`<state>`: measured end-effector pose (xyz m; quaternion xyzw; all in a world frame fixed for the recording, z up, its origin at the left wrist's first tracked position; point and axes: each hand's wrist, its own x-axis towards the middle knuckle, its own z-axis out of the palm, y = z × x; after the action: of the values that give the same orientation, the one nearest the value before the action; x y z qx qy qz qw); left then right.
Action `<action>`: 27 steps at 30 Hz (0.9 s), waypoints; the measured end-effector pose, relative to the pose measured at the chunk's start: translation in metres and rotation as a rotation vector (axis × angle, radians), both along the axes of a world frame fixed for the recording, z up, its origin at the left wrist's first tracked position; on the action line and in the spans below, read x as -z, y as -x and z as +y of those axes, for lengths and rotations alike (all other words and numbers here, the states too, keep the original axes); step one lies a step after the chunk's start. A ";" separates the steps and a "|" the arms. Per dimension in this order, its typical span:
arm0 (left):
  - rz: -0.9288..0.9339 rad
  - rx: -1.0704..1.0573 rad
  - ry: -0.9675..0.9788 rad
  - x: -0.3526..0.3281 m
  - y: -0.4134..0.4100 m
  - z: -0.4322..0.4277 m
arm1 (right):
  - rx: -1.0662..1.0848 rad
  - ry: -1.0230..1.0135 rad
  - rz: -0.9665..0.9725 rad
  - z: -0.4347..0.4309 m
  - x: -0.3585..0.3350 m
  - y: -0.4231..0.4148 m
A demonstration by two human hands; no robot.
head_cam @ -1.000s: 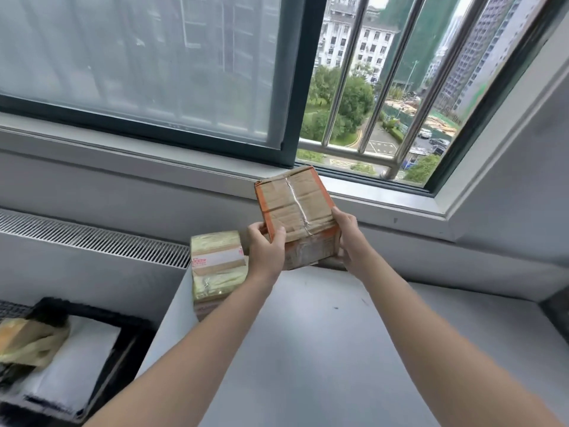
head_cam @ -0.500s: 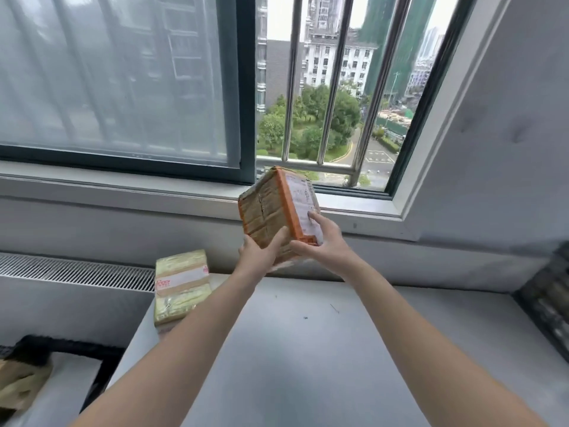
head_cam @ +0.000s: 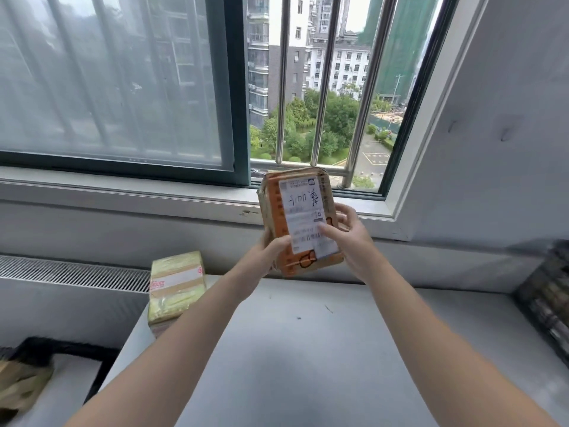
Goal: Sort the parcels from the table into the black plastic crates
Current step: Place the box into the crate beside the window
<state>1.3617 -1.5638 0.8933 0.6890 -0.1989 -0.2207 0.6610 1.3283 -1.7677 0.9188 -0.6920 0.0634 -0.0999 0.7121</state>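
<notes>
I hold an orange-edged cardboard parcel [head_cam: 300, 220] upright above the far side of the grey table [head_cam: 308, 349], its white shipping label facing me. My left hand [head_cam: 266, 257] grips its lower left edge. My right hand [head_cam: 348, 238] grips the right side, thumb lying across the label. A second parcel wrapped in yellowish tape [head_cam: 175, 285] stands at the table's far left corner. One black plastic crate [head_cam: 55, 352] sits low at the left with a white parcel and a tan bag inside. Another black crate [head_cam: 548, 303] shows at the right edge.
A window sill [head_cam: 123, 192] and a barred open window run behind the table. A radiator grille [head_cam: 70, 272] lies along the wall at the left. A grey wall closes the right side.
I have turned the parcel so its labelled face now points at me, and lifted it slightly. The view has swung to the right, bringing the right crate into sight.
</notes>
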 end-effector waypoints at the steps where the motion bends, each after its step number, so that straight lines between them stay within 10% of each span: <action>1: 0.011 -0.053 0.023 -0.002 0.002 -0.004 | -0.025 0.002 -0.014 0.003 -0.001 0.001; 7: -0.050 -0.316 0.168 -0.012 0.011 -0.016 | -0.060 0.065 -0.094 0.017 -0.013 0.006; 27: -0.030 -0.248 0.149 -0.029 0.009 -0.004 | 0.243 0.653 -0.103 -0.006 -0.045 0.000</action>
<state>1.3528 -1.5676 0.9226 0.6604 -0.1380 -0.1119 0.7296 1.3280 -1.7742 0.9642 -0.8646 0.0741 -0.2339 0.4384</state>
